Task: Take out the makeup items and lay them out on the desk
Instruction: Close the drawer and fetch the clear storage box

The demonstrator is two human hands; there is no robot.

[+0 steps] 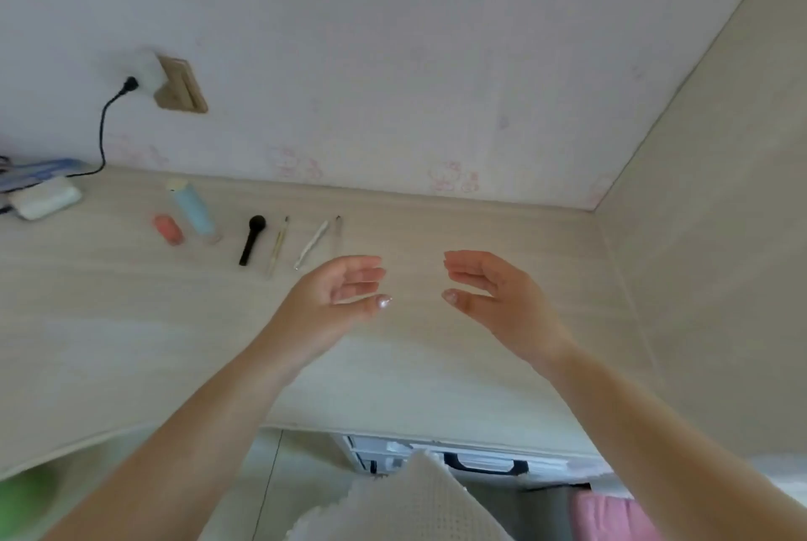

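While both hands hover above desk (pixel 131 322) | left hand (pixel 336 291) half-open, empty | right hand (pixel 493 291) half-open, empty

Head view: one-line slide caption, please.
Both hands, left and right, hover empty over the desk beside six laid-out makeup items.
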